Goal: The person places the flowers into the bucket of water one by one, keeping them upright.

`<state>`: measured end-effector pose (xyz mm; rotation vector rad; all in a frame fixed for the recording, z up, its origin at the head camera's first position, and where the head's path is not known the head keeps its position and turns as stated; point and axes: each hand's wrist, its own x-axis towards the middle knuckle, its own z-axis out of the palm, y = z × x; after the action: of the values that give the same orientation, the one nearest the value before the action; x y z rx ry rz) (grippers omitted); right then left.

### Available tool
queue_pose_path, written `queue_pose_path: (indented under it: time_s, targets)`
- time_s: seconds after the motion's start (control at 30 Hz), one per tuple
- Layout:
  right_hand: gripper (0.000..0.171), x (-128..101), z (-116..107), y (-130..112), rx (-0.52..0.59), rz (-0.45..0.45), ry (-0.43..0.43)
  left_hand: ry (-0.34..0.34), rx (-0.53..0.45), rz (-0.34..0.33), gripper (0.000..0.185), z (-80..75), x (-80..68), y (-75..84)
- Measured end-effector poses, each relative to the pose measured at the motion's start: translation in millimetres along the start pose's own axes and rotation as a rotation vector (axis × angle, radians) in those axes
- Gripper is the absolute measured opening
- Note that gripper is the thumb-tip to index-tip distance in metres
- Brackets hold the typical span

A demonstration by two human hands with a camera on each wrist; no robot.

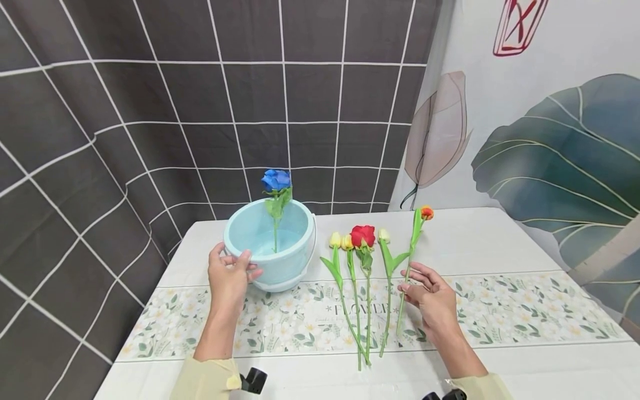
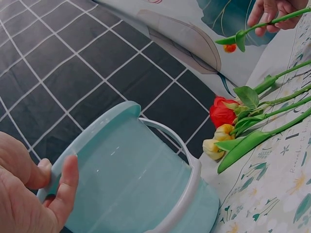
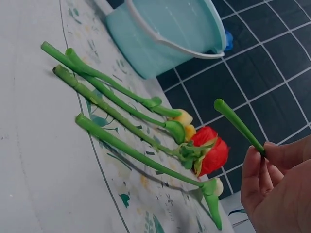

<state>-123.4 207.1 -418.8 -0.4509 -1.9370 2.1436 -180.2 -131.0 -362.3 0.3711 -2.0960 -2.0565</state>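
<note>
Head view shows the right hand [image 1: 434, 300] pinching the stem of an orange-tipped flower [image 1: 426, 212] between thumb and fingers [image 3: 252, 167], lifted off the desk [image 1: 500, 239] with its bloom pointing toward the far edge. Right wrist view confirms the grip: the cut end of the stem sticks out past the fingertips, clear of the surface. Just beside it, toward the left, four more flowers lie side by side on the floral runner [image 1: 525, 311], stems toward the near edge: a white bud [image 1: 383, 235], a red rose [image 1: 363, 235] and two yellow buds [image 1: 340, 241]. Farther left stands a pale blue bucket [image 1: 295, 261] with a white handle, near the far left corner of the desk. The left hand [image 1: 229, 278] grips its rim, thumb inside and fingers curled on the outer wall. A blue rose [image 1: 276, 180] stands upright in the bucket. Behind the desk hang a dark grid-pattern cloth [image 1: 150, 111] and a leaf-print curtain [image 1: 550, 139].
</note>
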Motion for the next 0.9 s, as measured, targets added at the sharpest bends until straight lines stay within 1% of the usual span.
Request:
queue_pose_path:
  time_s: [0.13,0.33,0.5,0.7,0.9]
  targets:
    - [0.053,0.8,3.6,-4.4,0.011,-0.007,0.006,-0.009,-0.011,-0.009,0.069,-0.2,0.0,0.8]
    - [0.048,4.4,12.5,-14.7,0.016,-0.067,0.005,-0.010,-0.026,-0.010,0.069,-0.3,0.6,1.0]
    - [0.045,7.8,19.9,-25.0,0.046,-0.103,0.017,-0.003,-0.043,-0.014,0.069,0.2,0.7,1.3]
    - [0.044,12.2,28.0,-37.5,0.073,-0.165,0.015,-0.006,-0.058,-0.019,0.069,1.6,1.2,1.5]
    - [0.044,16.7,38.0,-50.0,0.096,-0.197,0.005,-0.008,-0.079,-0.020,0.068,1.8,1.1,2.0]
